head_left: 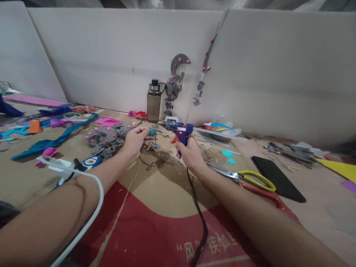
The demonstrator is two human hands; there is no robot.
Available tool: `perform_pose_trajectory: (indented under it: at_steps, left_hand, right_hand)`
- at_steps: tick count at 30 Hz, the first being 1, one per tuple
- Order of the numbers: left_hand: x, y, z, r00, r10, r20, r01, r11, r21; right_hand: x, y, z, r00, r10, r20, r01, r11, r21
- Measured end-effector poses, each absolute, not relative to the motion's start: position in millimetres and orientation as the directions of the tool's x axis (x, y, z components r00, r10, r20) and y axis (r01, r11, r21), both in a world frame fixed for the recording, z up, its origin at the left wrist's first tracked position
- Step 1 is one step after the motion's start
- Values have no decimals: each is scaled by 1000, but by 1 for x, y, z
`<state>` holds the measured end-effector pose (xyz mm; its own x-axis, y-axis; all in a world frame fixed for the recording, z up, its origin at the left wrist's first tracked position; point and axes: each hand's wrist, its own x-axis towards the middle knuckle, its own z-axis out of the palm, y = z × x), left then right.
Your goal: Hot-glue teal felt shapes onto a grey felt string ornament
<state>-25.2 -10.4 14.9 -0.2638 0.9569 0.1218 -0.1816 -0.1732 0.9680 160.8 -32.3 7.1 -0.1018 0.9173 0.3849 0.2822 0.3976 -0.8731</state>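
Note:
My right hand (pixel 187 154) is wrapped round the grip of a blue glue gun (pixel 180 131), whose red light glows and whose black cord (pixel 198 215) trails back toward me. The gun's nozzle points left at a small teal piece (pixel 151 131). My left hand (pixel 135 141) pinches that teal piece just above the table. Below and between the hands lie grey felt shapes (pixel 107 141) dotted with pink beads.
A brown water bottle (pixel 154 102) stands at the back wall beside grey felt ornaments (pixel 175 83). Yellow-handled scissors (pixel 250 178) and a black flat case (pixel 278 178) lie to the right. Blue and pink fabric strips (pixel 50 142) spread at left. A white cable (pixel 89 207) crosses my left arm.

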Motion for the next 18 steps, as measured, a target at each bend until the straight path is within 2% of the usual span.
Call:
perform_pose_trajectory:
  at_steps: [3,5,7,11,14,18]
  left_hand:
    - [-25,-9,14,-276,954,121,-165,-171,971]
    - [-25,-9,14,-296,945,139,-125,-183,975]
    - [-25,-9,13,-330,925,187,-59,-218,974]
    - [-25,-9,10,-346,892,290,29,-299,954]
    - [-24,-8,7,-302,902,308,28,-315,949]
    - [-21,-11,6,-256,889,380,119,-361,925]
  right_hand:
    - [165,-20,1,-4,969,249,160,246,-956]
    - [171,-11,-4,36,975,219,189,208,-960]
    - [177,-1,-10,59,974,219,293,193,-936]
    - [188,12,-20,40,959,282,641,192,-743]
    - [190,9,-19,39,958,283,737,164,-656]
    - [186,-10,-5,16,863,505,869,238,-434]
